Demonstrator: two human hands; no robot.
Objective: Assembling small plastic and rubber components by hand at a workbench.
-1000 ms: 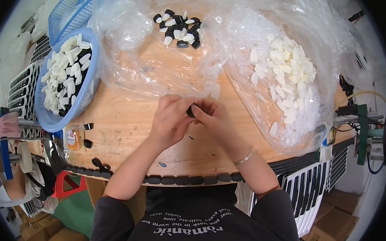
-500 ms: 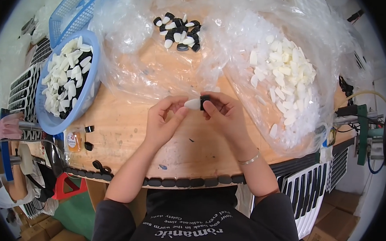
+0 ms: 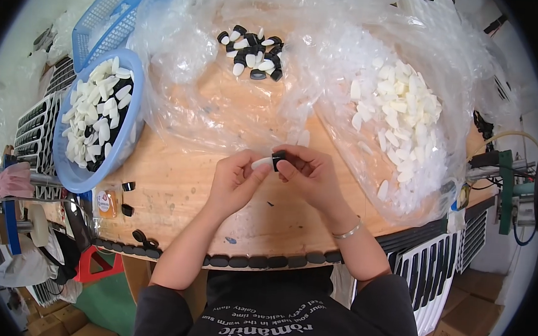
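Note:
My left hand (image 3: 237, 181) pinches a small white plastic piece (image 3: 260, 163) over the middle of the wooden table (image 3: 175, 193). My right hand (image 3: 308, 173) holds a small black cap (image 3: 278, 160) pressed against the end of that white piece. Both hands meet just in front of a crumpled clear plastic sheet (image 3: 235, 110). A heap of loose white pieces (image 3: 398, 117) lies in a clear bag to the right. A small pile of joined black-and-white parts (image 3: 251, 53) lies on the plastic at the far side.
A round blue basin (image 3: 72, 168) full of white pieces with some black ones stands at the left, a blue mesh basket (image 3: 106, 16) behind it. A few black caps (image 3: 128, 187) lie near the table's front left, a row of black pieces (image 3: 263, 262) lines its near edge.
Both hands have lifted slightly from the table. A white piece has come into view in the left hand, joined end to end with the black cap in the right.

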